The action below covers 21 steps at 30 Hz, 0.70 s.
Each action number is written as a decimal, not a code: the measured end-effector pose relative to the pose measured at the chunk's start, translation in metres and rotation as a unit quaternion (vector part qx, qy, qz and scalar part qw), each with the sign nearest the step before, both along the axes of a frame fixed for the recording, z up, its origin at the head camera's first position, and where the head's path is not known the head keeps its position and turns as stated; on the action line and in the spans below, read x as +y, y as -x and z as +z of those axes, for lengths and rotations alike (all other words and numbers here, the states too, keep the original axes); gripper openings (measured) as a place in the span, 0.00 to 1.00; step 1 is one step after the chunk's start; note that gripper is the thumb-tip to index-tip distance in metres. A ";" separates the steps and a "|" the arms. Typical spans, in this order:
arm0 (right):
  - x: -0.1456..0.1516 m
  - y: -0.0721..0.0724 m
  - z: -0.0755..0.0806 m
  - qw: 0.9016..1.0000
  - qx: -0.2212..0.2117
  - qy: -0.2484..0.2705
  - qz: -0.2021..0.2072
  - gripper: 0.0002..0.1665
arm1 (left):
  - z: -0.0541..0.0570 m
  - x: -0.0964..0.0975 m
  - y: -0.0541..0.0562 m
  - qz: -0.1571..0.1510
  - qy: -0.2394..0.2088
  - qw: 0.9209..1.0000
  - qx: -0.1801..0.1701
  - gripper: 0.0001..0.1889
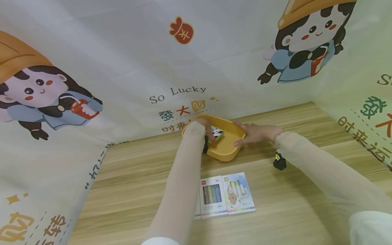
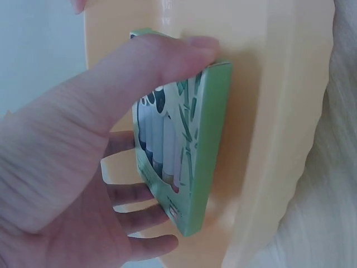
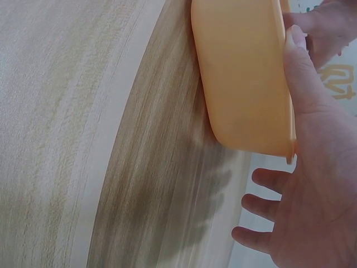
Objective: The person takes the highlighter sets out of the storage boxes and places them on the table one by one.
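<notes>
A yellow plastic bin (image 1: 225, 151) stands on the wooden table near the back wall. My left hand (image 2: 83, 134) reaches inside it and grips a thin green panda-print box (image 2: 209, 151); a window in the box shows several pen-like sticks. The thumb lies over the box's upper edge, and the other fingers are at its far side. In the head view my left forearm hides part of the bin and box. At the bin's right end my right hand (image 1: 257, 132) touches the rim, its thumb laid along it and three fingers extended free below in the right wrist view.
Nearer on the table, a white box with a window of coloured sticks (image 1: 211, 197) lies beside a white box with a bear picture (image 1: 239, 194). Part of another box is behind my left forearm. Printed cloth walls (image 1: 128, 78) enclose the table. A small black object (image 1: 279, 162) is at my right wrist.
</notes>
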State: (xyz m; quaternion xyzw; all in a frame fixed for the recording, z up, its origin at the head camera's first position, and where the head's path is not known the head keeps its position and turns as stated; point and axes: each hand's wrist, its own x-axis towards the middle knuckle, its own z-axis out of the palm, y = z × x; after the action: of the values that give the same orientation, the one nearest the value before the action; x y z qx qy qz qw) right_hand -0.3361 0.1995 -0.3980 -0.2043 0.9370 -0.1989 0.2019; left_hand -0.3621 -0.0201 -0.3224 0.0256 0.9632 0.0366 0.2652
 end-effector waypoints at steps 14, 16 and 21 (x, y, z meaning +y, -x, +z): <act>-0.001 -0.002 0.003 1.000 0.003 -0.007 -0.002 0.62 | -0.012 -0.010 0.017 -0.049 0.023 0.998 0.033 0.45; -0.001 -0.002 0.003 1.000 0.001 -0.009 -0.005 0.63 | -0.009 -0.012 0.012 -0.054 0.027 0.998 0.036 0.50; -0.002 -0.002 0.003 1.000 0.000 -0.006 -0.005 0.63 | -0.006 -0.016 0.006 -0.052 0.020 0.998 0.039 0.55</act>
State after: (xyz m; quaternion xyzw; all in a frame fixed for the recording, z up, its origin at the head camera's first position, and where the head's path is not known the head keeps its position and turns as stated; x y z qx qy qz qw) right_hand -0.3336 0.1973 -0.3951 -0.1983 0.9393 -0.1941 0.2019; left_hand -0.3681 -0.0359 -0.3285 0.0716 0.9707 0.0028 0.2293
